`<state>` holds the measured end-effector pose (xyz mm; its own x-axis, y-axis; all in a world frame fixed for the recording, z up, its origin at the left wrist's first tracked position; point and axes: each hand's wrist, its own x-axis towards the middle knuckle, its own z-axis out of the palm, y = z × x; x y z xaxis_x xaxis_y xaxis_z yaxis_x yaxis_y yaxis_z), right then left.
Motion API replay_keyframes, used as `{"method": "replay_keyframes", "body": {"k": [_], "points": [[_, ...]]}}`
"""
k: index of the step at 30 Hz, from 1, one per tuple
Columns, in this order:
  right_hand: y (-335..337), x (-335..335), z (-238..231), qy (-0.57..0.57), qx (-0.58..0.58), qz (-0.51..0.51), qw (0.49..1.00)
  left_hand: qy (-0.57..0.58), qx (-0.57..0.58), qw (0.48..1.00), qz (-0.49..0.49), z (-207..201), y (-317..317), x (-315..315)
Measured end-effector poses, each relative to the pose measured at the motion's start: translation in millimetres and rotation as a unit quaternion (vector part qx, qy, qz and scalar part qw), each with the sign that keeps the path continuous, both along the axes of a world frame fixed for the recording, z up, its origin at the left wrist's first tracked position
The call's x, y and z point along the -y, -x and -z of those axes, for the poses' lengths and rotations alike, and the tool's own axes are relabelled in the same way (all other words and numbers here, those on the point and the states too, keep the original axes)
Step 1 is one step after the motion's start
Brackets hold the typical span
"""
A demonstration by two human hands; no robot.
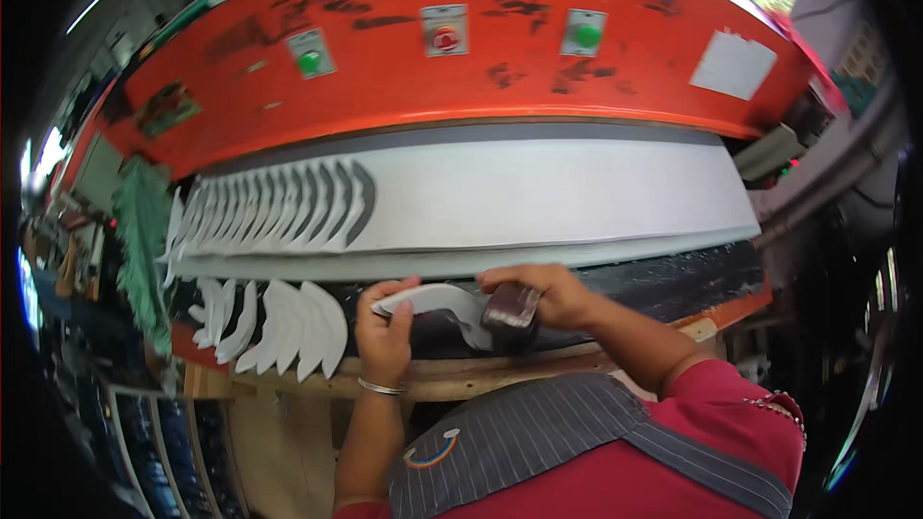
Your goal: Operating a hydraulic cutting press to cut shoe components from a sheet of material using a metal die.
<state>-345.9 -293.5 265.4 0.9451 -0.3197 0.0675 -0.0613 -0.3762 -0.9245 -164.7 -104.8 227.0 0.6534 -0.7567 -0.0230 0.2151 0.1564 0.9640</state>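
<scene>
Above the black-topped table (pixel 663 279), the left hand (pixel 386 329) is pinching one end of a curved white piece (pixel 450 299), its grip narrow between thumb and fingers. The right hand (pixel 562 296) is holding a dark block (pixel 511 307) beside the piece's other end; whether the two are touching is unclear. White crescents (pixel 322 327) are lying left of the left hand, and behind them curved strips (pixel 361 202) are lining a white slab (pixel 558 183).

Silver bracelet (pixel 382 387) just behind the left hand (pixel 385 329); red shirt (pixel 716 423), beaded trim (pixel 786 406); grey pinstriped apron (pixel 534 428), rainbow motif (pixel 433 452).
</scene>
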Motion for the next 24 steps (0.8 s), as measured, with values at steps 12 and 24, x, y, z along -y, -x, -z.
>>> {"method": "replay_keyframes", "body": {"k": [12,24], "points": [[-207,49,24,0.294,-0.009,-0.229,0.928,-0.207,0.417,0.831,0.305,-4,-119,-132],[-207,29,121,0.207,-0.072,0.150,0.964,-0.264,0.495,0.826,0.046,92,-161,31]]}}
